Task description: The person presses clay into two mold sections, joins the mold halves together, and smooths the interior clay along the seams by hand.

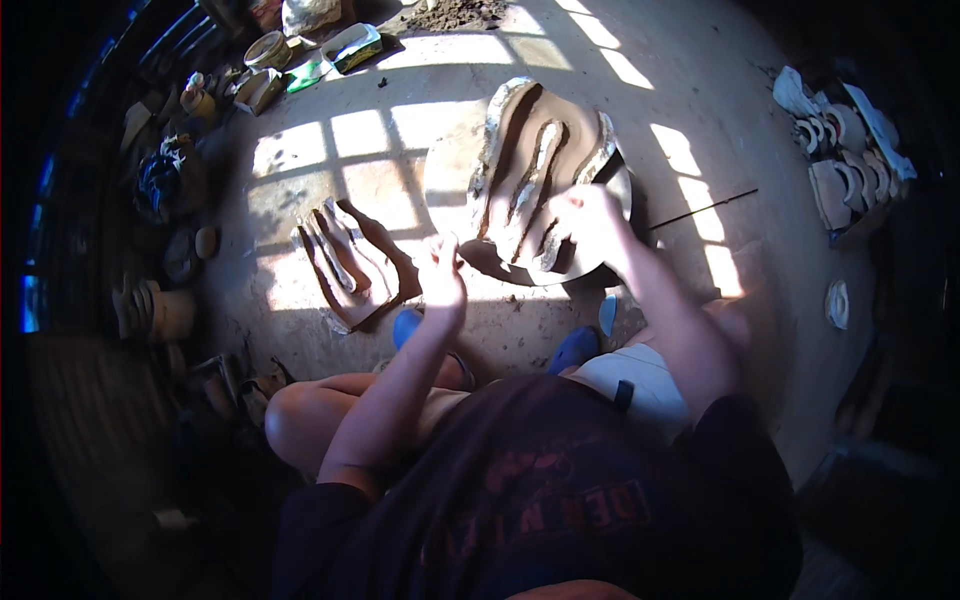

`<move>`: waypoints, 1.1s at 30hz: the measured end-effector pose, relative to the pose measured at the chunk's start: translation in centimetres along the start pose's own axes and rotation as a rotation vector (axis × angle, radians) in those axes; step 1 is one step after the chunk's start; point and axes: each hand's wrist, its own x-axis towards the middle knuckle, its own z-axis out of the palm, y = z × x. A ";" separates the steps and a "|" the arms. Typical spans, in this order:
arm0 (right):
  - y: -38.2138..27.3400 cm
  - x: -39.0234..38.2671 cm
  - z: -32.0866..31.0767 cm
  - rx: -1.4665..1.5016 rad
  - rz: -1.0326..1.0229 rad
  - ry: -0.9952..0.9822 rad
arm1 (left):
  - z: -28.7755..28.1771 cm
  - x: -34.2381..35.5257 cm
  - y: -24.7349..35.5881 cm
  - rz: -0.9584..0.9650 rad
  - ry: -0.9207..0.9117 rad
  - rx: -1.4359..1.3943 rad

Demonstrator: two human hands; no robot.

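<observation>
A large brown clay piece (540,110) with long curved ridges and pale, rough edges lies on a round board (450,170). My right hand (595,220) is at the right lower part of this piece, fingers bent against it; what they hold, if anything, is hidden. My left hand (445,270) is raised by the board's lower left rim, fingers curled, with any contents too small to make out. A smaller, similarly ridged clay piece (355,280) lies on the floor to the left.
Tubs and trays (350,48) sit at the back left near a dirt heap (445,15). Stacked curved moulds (855,175) lie at right, pots (165,310) at left. A thin rod (705,208) lies right of the board. My feet in blue clogs (570,350) are below it.
</observation>
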 end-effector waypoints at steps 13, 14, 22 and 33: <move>1.6 18.5 -2.5 -0.973 -0.430 -0.154 | 2.9 3.4 -1.0 0.130 -0.377 0.146; 2.1 18.7 -2.3 -1.012 -0.460 -0.168 | 3.2 3.3 -1.1 0.068 -0.403 0.093; 3.7 12.0 -1.2 -1.032 -0.465 -0.397 | 5.4 1.0 -1.6 0.010 -0.425 0.065; -6.5 -1.6 -2.6 -0.464 -0.316 -0.074 | 5.8 1.8 2.3 0.238 -0.542 0.076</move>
